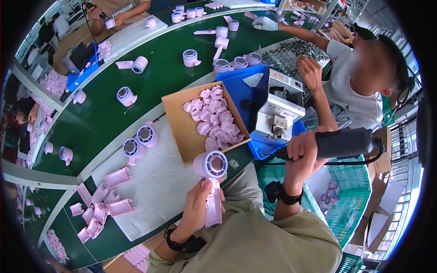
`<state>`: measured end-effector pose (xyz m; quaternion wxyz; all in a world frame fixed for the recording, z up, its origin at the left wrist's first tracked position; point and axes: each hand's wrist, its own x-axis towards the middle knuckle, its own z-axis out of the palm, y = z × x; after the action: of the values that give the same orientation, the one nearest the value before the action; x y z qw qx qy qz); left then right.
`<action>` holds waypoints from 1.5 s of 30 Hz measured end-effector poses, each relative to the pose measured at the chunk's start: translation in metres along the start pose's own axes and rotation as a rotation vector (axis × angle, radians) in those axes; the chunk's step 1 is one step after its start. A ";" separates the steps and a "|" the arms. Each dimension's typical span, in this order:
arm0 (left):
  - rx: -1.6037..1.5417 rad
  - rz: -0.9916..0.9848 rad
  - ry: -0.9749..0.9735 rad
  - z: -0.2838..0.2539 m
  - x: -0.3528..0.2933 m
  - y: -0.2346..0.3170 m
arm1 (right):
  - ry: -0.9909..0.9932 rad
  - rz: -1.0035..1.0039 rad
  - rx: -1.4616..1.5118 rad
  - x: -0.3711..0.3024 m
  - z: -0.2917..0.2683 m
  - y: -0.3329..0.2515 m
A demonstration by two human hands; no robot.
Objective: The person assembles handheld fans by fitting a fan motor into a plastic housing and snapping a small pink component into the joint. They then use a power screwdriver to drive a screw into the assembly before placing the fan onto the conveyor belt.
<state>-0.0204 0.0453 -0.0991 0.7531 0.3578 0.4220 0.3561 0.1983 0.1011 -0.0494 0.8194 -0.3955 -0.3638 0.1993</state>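
Driver (344,143): clenched in closed right hand (302,154), nose (282,153) pointed left.
Fan (205,164): pinched by left hand (196,207), lower centre, left of nose, handle (214,211) running downward.

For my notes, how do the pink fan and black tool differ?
The pink fan is in the left hand, the black tool in the right hand. The fan is round-headed; the tool is long. The tool has a cable; none shows on the fan. Both are gripped.
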 end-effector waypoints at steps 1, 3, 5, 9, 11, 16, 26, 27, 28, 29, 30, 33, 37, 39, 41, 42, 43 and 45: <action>-0.003 0.005 -0.004 0.002 0.004 0.001 | -0.017 0.010 0.083 -0.004 0.003 -0.005; -0.008 0.046 0.042 0.009 0.013 0.002 | -0.055 0.032 0.248 -0.013 0.011 -0.014; -0.013 0.069 0.068 0.012 0.020 0.003 | -0.096 0.025 0.339 -0.024 0.016 -0.018; -0.024 0.092 0.067 0.014 0.024 0.007 | -0.235 -0.027 0.506 -0.037 0.029 -0.026; -0.030 0.091 0.075 0.012 0.021 0.004 | -0.377 -0.093 0.502 -0.040 0.034 -0.027; -0.088 0.086 0.086 0.004 0.012 0.002 | -0.459 -0.068 0.541 -0.050 0.036 -0.029; -0.159 0.121 0.081 0.005 0.021 0.004 | -0.553 -0.075 0.489 -0.055 0.059 -0.029; -0.160 0.120 0.092 0.003 0.021 0.004 | -0.554 -0.065 0.495 -0.055 0.059 -0.026; -0.160 0.120 0.098 0.000 0.020 0.005 | -0.545 -0.027 0.514 -0.056 0.058 -0.022; -0.159 0.117 0.098 -0.001 0.018 0.005 | -0.532 0.009 0.529 -0.059 0.056 -0.020; -0.159 0.116 0.098 -0.002 0.017 0.005 | -0.520 0.043 0.544 -0.061 0.054 -0.018; -0.176 0.117 0.100 0.001 0.017 0.003 | -0.504 0.060 0.549 -0.065 0.056 -0.017; -0.154 0.113 0.091 -0.001 0.016 0.002 | -0.505 0.065 0.554 -0.066 0.056 -0.016; -0.138 0.110 0.088 -0.002 0.017 0.001 | -0.510 0.065 0.557 -0.065 0.057 -0.014; -0.120 0.129 0.080 -0.001 0.018 0.000 | -0.521 0.045 0.515 -0.066 0.059 -0.012; -0.110 0.139 0.075 -0.001 0.018 0.000 | -0.526 0.034 0.494 -0.066 0.059 -0.011; -0.108 0.142 0.077 0.000 0.017 0.000 | -0.526 0.033 0.497 -0.066 0.059 -0.011; -0.083 0.158 0.094 0.001 0.016 0.003 | -0.518 0.045 0.520 -0.065 0.059 -0.011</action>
<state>-0.0138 0.0600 -0.1024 0.7163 0.3414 0.4121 0.4477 0.1110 0.0840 -0.0440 0.7686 -0.1185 -0.4877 0.3967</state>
